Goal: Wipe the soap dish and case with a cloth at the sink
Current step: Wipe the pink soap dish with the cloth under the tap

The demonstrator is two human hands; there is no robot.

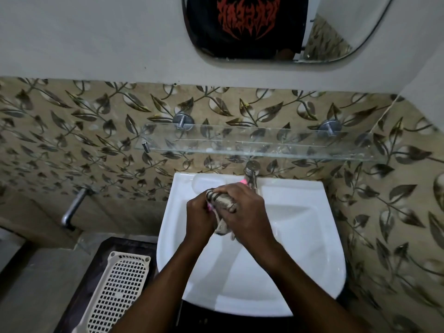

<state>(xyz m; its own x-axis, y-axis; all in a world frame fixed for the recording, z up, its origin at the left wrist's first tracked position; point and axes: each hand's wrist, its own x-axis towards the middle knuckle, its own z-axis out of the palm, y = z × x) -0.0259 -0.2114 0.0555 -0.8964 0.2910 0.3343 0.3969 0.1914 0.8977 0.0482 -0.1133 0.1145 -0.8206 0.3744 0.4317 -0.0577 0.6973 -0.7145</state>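
Note:
Both my hands are together over the back left of the white sink (300, 260). My left hand (199, 217) grips a pink soap case, of which only a sliver (209, 207) shows at my fingers and another bit near the tap. My right hand (245, 212) presses a striped grey-brown cloth (222, 200) onto it, with the cloth's tail hanging down between my wrists. Most of the pink case is hidden by the cloth and fingers. I cannot tell the dish from the case.
A chrome tap (252, 174) stands at the sink's back rim, right behind my hands. A glass shelf (252, 143) hangs above it, and a mirror (276, 32) higher up. A cream perforated basket (117, 292) lies lower left; a wall tap (72, 207) juts out at left.

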